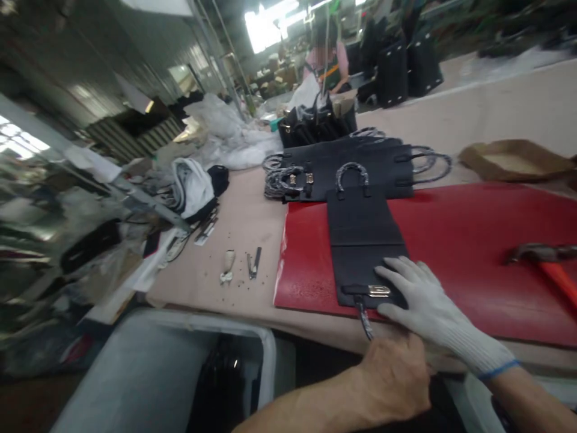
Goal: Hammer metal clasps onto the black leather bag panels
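Note:
A black leather bag panel (367, 225) lies on the red board, with a plastic-wrapped loop handle at its far end and a gold metal clasp (378, 291) near its close edge. My right hand (421, 300), in a white knit glove with a blue cuff, rests flat on the panel's right side, fingers spread beside the clasp. Bare and closed, my left hand (396, 376) is low in front of the table edge, just under the glove. A second wrapped handle (364, 319) hangs over the edge and meets this fist; what the fingers hold is hidden.
Behind the red board (473, 252) lie stacked black bag panels (351, 156). A hammer (541, 255) rests at right, near a cardboard tray (514, 159). Small tools (255, 264) lie at left. A pale bin (265, 361) stands below. One person (331, 66) sits at the back.

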Demonstrator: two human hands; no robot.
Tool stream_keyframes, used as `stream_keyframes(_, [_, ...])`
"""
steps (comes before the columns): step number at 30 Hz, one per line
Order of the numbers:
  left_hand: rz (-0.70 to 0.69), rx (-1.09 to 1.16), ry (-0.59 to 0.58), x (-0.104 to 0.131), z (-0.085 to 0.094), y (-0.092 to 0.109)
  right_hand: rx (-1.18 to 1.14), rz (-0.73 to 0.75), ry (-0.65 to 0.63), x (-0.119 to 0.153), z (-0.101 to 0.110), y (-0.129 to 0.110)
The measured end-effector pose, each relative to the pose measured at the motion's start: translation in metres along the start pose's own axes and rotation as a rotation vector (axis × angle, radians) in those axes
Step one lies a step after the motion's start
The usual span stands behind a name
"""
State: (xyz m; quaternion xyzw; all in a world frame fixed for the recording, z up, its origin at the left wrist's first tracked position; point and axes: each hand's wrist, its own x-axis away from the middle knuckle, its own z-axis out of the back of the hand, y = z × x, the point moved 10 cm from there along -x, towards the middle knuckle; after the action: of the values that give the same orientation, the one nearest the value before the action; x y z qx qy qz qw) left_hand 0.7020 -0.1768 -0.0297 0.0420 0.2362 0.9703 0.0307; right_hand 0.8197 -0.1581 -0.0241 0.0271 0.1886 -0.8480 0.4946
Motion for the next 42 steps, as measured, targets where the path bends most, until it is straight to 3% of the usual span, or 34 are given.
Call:
stream_keyframes(3, [-0.057,-0.02,0.102,-0.003,0.005,-0.001,0.062,0.092,0.069,-0.007,-0.002,-0.002])
stream_keyframes(9, [-0.193,-0.047,0.29,-0.005,0.005,0.005,0.119,0.179,0.039,-0.019,-0.009,-0.015])
stream_keyframes(11, [-0.289,-0.025,0.388,0.005,0.016,0.009,0.134,0.18,0.069,-0.018,-0.009,-0.015])
stream_keyframes(13, [-0.371,-0.019,0.48,0.02,0.039,0.002,0.138,0.201,0.112,-0.017,-0.009,-0.016])
stream_keyframes(15, [-0.278,-0.037,0.59,0.038,0.078,-0.037,0.129,0.226,0.157,-0.016,-0.008,-0.017])
stream_keyframes(16, [-0.143,-0.058,0.652,0.049,0.102,-0.071,0.124,0.233,0.162,-0.016,-0.009,-0.016])
stream_keyframes(19, [0.474,-0.108,0.779,0.107,0.179,-0.204,0.112,0.209,0.129,-0.018,-0.012,-0.015])
stream_keyframes(21, [0.935,-0.229,0.65,0.153,0.212,-0.286,0.103,0.172,0.098,-0.018,-0.01,-0.015])
stream_keyframes(22, [1.16,-0.269,0.517,0.177,0.22,-0.321,0.095,0.155,0.085,-0.017,-0.008,-0.016])
stream_keyframes(23, [1.251,-0.258,0.455,0.192,0.228,-0.345,0.087,0.141,0.068,-0.016,-0.005,-0.018])
stream_keyframes(25, [1.31,-0.182,0.327,0.205,0.232,-0.381,0.072,0.116,0.022,-0.014,-0.002,-0.022])
stream_keyframes(28, [1.34,-0.057,0.137,0.209,0.214,-0.416,0.056,0.073,-0.035,-0.014,0.001,-0.025])
stream_keyframes(32, [1.384,0.122,0.163,0.215,0.196,-0.44,0.028,0.031,-0.073,-0.013,0.003,-0.026])
stream_keyframes(36, [1.36,0.258,0.288,0.223,0.196,-0.445,0.008,0.028,-0.069,-0.012,0.002,-0.025])
stream_keyframes(39, [1.231,0.504,0.477,0.221,0.201,-0.427,0.001,0.04,-0.056,-0.012,0.0,-0.024])
stream_keyframes(42, [0.887,0.894,0.748,0.196,0.199,-0.382,0.002,0.035,-0.056,-0.013,-0.001,-0.023])
